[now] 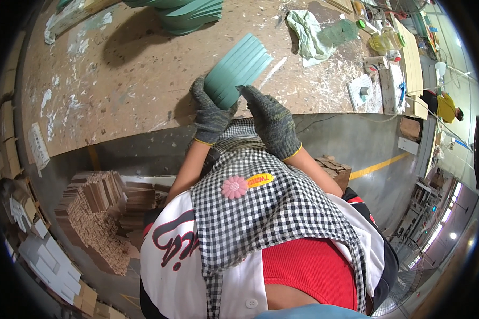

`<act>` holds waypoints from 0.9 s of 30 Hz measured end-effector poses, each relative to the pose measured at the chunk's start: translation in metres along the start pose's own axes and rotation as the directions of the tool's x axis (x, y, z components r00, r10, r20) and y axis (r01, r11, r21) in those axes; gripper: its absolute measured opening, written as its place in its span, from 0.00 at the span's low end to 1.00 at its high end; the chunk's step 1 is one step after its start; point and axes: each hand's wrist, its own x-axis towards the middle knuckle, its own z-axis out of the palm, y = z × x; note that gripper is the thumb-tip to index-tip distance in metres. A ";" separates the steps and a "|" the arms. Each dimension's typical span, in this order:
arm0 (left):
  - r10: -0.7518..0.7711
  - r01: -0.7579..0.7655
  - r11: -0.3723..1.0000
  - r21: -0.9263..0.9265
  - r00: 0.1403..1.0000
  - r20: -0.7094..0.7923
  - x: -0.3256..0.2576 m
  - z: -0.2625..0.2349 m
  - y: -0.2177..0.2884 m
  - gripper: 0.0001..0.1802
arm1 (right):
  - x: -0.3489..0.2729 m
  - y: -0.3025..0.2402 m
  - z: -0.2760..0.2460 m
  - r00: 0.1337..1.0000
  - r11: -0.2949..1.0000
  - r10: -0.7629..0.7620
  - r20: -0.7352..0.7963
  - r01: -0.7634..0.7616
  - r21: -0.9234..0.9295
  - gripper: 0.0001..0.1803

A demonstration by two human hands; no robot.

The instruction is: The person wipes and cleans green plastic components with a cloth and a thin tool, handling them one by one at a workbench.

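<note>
So, looking down from the head cam: both my hands wear grey knit gloves w/ yellow cuffs, and between them sits a stack of teal-green strips (237, 72), thin flat pieces fanned slightly so the long edges show as parallel ridges. Stack is tilted, lower end at the tabletop's near edge, upper end pointing away and to the right.

Left hand (210, 111) wraps the stack's lower left side, grip closed around it, fingers curled on the edge. Right hand (271, 119) is on the lower right side, fingertips pressed onto the stack's near end; grip clamped on it too, as far as I can tell.

Tabletop (133, 80) is rough brown board, chipboard-like, scuffed and spattered w/ white paint or glue marks. At the far edge lies another pile of teal strips (189, 13), same colour, spread like a fan. To the right, a crumpled pale green cloth (306, 34) w/ a round green scouring pad (339, 32) just beside it. Further right: yellowish plastic bottles (386, 40) and a tape roll (375, 64), small, hard to make out more.

Below the tabletop, on the floor to my left, stacks of short brown wooden sticks (98, 212), rough-cut, piled in layers. White flat boxes (50, 260) sit near them.

I've got a black-and-white checked apron (261, 212) on, w/ a pink flower badge (234, 187).
</note>
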 end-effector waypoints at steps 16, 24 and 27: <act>0.071 -0.070 0.996 0.053 0.997 -0.022 0.001 0.002 -0.003 0.52 | -0.001 0.006 0.002 0.998 0.999 -0.018 -0.056 0.020 0.046 0.24; 0.070 -0.069 0.996 0.052 0.997 -0.021 0.000 0.001 -0.003 0.52 | -0.001 0.008 0.000 0.999 1.000 -0.022 0.035 0.023 -0.019 0.23; 0.098 -0.094 0.992 0.089 0.995 -0.035 0.000 0.001 -0.001 0.52 | 0.001 0.008 0.000 0.996 0.996 -0.089 -0.028 0.089 -0.006 0.23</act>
